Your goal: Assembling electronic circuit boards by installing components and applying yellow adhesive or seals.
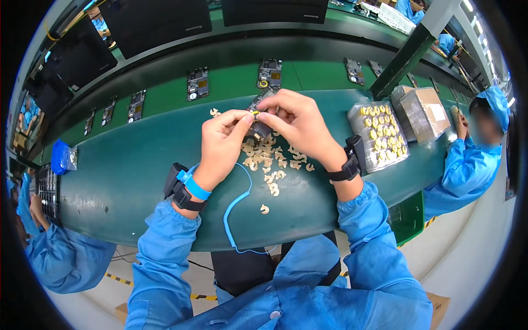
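Over the middle of the green table, my left hand (pixel 224 137) and my right hand (pixel 300 122) meet at a dark circuit board (pixel 258 131). My left thumb and fingers pinch the board's near side, by a small yellow ring-shaped part (pixel 255 113). My right thumb and fingertips press at the same spot and hide part of the board. Beneath my hands lies a scattered pile of small cream-coloured curved pieces (pixel 268 159). One such piece (pixel 264 209) rests apart, nearer to me.
A clear tray of yellow round parts (pixel 379 137) stands at the right, beside a cardboard box (pixel 423 113). Circuit boards (pixel 198 83) line the green strip behind. A coiled blue cord (pixel 226 220) runs from my left wrist. Co-workers (pixel 467 165) sit on both sides.
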Demonstrator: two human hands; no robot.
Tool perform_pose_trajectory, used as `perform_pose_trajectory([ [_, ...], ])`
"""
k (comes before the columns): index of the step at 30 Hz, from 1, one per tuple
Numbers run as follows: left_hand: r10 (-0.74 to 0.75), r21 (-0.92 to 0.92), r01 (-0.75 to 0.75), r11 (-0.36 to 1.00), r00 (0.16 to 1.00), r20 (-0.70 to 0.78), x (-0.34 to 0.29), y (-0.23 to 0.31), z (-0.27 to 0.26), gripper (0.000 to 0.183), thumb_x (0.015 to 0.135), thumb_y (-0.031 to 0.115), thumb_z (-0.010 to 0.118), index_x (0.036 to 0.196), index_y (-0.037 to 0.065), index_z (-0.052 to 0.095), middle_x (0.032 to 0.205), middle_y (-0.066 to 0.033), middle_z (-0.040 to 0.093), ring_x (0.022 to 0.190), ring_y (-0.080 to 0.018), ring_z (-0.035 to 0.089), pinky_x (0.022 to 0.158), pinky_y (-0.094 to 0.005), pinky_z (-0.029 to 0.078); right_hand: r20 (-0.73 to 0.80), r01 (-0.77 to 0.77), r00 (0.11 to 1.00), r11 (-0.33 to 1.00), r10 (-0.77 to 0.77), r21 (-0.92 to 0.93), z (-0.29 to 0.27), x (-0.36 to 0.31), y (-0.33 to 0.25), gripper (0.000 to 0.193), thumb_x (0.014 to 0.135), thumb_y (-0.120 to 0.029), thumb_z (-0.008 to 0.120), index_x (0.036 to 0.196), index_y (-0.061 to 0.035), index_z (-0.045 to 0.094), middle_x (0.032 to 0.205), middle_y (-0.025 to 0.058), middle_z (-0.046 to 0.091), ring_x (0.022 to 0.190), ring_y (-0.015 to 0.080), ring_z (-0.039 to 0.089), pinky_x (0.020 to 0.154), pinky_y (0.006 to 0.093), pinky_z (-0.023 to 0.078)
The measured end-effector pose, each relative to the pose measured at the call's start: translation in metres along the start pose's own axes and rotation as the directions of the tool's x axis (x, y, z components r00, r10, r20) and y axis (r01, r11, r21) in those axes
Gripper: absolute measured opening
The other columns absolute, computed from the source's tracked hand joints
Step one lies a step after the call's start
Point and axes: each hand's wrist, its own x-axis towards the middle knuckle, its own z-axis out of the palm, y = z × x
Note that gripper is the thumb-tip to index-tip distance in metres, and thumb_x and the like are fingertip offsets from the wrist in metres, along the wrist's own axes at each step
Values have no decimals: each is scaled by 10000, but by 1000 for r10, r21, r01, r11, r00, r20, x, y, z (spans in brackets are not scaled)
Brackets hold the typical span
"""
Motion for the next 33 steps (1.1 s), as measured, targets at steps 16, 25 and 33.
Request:
perform_pose_trajectory([
  [16,-36,-129,33,991,999,-26,0,10,0,235,1058,139,628,1100,-62,742,1014,-74,746,910,-125,706,826,-295,618,-51,292,950,931,-310,-219,14,-2,7,133,861,-37,777,988,-26,738,879,88,672,692,225,659,624,335,536],
  [25,17,34,-16,999,1000,-16,-3,5,-1,210,1042,127,653,1119,-39,755,989,-33,731,892,-84,660,795,-258,571,-124,44,991,998,-50,-51,23,-3,7,121,888,-53,782,978,16,740,790,73,634,577,128,497,547,296,413],
  [33,76,102,-69,992,994,-74,-4,5,6,228,1037,123,660,1172,-38,751,1001,-35,740,889,-78,644,804,-254,553,-170,-77,981,994,89,74,26,-5,5,94,920,-51,758,941,25,707,820,54,647,627,78,545,566,246,437],
])
